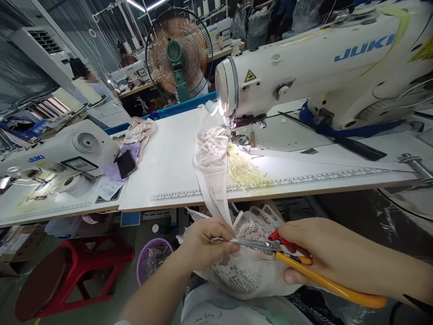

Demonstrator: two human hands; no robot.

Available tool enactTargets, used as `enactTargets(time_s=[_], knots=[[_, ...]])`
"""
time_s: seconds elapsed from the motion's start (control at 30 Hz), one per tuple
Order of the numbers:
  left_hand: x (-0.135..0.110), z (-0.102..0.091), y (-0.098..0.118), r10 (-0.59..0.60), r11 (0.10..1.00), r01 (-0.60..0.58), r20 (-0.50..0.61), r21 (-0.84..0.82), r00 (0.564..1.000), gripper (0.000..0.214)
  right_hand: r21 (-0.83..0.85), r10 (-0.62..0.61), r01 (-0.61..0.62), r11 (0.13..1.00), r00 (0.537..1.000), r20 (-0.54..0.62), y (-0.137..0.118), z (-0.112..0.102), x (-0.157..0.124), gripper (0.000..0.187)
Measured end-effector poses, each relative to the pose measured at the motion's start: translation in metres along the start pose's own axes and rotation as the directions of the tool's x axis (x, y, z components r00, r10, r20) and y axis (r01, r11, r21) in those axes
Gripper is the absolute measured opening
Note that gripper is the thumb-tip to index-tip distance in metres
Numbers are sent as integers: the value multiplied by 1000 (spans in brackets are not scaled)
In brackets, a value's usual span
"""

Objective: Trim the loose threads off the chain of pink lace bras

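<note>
In the head view my right hand (314, 253) grips a pair of scissors (259, 244) with red and orange handles, the blades pointing left. My left hand (208, 246) pinches the edge of a pale fabric strip close to the blade tips. That strip runs up over the table edge to a white lace bra (213, 151), which lies under the sewing machine's needle area. Below my hands hangs a bunch of white lace bra pieces (243, 273), over my lap. Whether the blades touch the strip is hard to make out.
A white JUKI sewing machine (304, 67) stands on the white table (169, 153), yellow thread scraps (248, 171) beside its needle. Another machine (67, 149) and a phone (126, 164) are at left. A fan (179, 54) stands behind; a red stool (81, 271) and purple bin (154, 257) are below.
</note>
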State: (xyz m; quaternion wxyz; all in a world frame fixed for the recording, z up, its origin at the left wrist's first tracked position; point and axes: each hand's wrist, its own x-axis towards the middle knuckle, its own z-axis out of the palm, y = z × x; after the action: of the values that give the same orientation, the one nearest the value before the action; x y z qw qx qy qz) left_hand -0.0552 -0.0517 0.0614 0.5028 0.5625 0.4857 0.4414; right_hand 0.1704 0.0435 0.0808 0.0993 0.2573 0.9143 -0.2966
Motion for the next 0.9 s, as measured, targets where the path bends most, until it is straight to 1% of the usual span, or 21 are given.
enactTargets(time_s=[0.13,0.23,0.3,0.37,0.43,0.47,0.53,0.6,0.63,0.67,0.73,0.8,0.83,0.9], knots=[[1,2,-1,-76,992,75,-6,-100,997,28,-6,9,-9,1000,1000,-16,2,8,-1,51],[2,2,-3,-113,982,111,-5,-151,994,26,-38,-21,18,999,997,-80,5,16,1,48],[2,1,-4,-114,983,111,-11,-143,993,25,-9,-27,26,1000,993,-111,9,19,2,47],[2,0,-4,-105,988,102,-23,-112,994,23,76,14,-4,997,991,-133,13,21,4,46],[2,-1,-4,-94,992,90,-42,-92,995,23,204,51,-12,979,981,-185,15,22,4,41],[2,-1,-5,-87,993,82,-54,-90,995,22,269,45,17,963,974,-220,15,24,4,37],[1,-1,-4,-74,993,66,-79,-95,994,23,364,-13,114,924,963,-268,10,29,3,28],[-1,-1,-4,-77,992,67,-88,-107,993,26,390,-73,172,904,964,-256,1,39,3,21],[-2,-1,-4,-90,990,80,-83,-115,992,28,384,-88,178,906,966,-242,-5,44,3,18],[-4,-1,-4,-111,986,100,-75,-132,991,31,364,-90,172,915,969,-232,-10,49,3,16],[-7,0,-8,-158,969,144,-56,-203,986,35,299,-78,144,943,972,-221,-21,56,2,19],[-11,2,-13,-190,941,167,-52,-296,980,36,249,-64,115,962,976,-207,-29,57,0,22],[-13,2,-16,-194,927,162,-62,-338,979,36,255,-62,111,961,979,-195,-32,55,-2,22],[-16,1,-19,-175,917,122,-109,-379,978,36,358,-78,134,924,983,-167,-36,51,-9,20]])
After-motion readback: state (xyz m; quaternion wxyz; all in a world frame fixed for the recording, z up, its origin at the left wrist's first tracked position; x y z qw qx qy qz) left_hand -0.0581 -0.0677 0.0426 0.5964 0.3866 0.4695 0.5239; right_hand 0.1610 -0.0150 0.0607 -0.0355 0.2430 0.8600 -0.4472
